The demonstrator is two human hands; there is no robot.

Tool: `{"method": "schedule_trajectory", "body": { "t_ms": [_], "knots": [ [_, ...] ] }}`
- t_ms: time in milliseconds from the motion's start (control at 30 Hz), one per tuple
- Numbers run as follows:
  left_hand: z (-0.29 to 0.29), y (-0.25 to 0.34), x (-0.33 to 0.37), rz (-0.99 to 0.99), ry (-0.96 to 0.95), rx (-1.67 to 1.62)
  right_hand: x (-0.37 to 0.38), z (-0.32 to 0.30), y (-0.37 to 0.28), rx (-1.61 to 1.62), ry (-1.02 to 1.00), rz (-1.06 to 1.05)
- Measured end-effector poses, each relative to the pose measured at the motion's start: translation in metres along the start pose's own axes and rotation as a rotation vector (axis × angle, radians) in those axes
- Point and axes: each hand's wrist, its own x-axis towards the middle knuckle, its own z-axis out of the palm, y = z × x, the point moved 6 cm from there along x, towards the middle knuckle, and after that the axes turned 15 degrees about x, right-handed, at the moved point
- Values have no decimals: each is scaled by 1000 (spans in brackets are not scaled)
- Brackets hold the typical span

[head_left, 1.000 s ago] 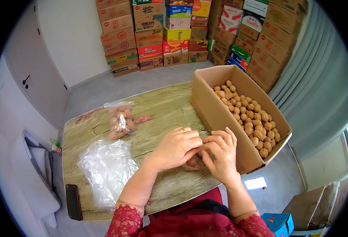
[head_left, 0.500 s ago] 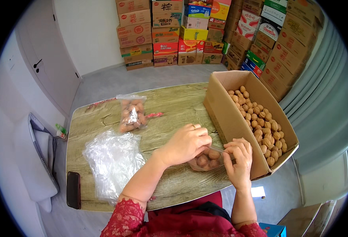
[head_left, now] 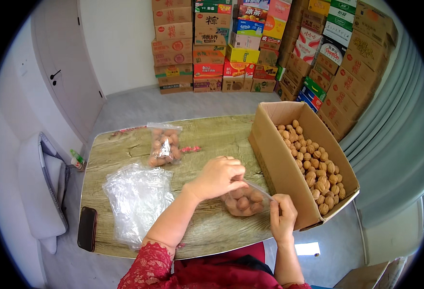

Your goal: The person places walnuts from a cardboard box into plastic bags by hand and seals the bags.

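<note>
A clear plastic bag (head_left: 244, 202) with several walnuts in it lies at the table's front, left of the carton. My left hand (head_left: 219, 178) is closed on the top edge of this bag at its far left corner. At the other end of the same edge, my right hand (head_left: 283, 214) pinches the corner between thumb and fingers. The bag's mouth is stretched in a straight line between both hands. Loose walnuts (head_left: 320, 166) fill much of the open cardboard carton (head_left: 274, 161) on the right. Farther back stands or lies a filled bag of walnuts (head_left: 165, 147).
Flat empty plastic bags (head_left: 137, 202) are piled on the left of the wooden-topped table (head_left: 221, 132). A dark phone (head_left: 87, 229) rests at the left edge. Stacked cartons (head_left: 209, 53) line the back wall. A grey chair (head_left: 46, 188) is beyond the table's left side.
My right hand has shifted slightly toward me and left, and the bag's edge is now pulled straighter. My left hand has slid a little left. The whole view has tilted up a bit.
</note>
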Motion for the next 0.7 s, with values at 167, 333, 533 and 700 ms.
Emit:
{"method": "schedule_trajectory", "body": {
  "t_ms": [167, 333, 533, 700],
  "knots": [
    [3, -31, -20, -152, -169, -263, 0, 5, 9, 73, -39, 61],
    [-5, -35, -41, -209, -136, -241, -1, 7, 13, 115, -29, 39],
    [41, -38, -83, -374, -219, -228, -21, 2, 24, 188, 19, 98],
    [83, 3, -88, -199, -380, -141, -54, 8, 43, 208, -93, 133]
  ]
}}
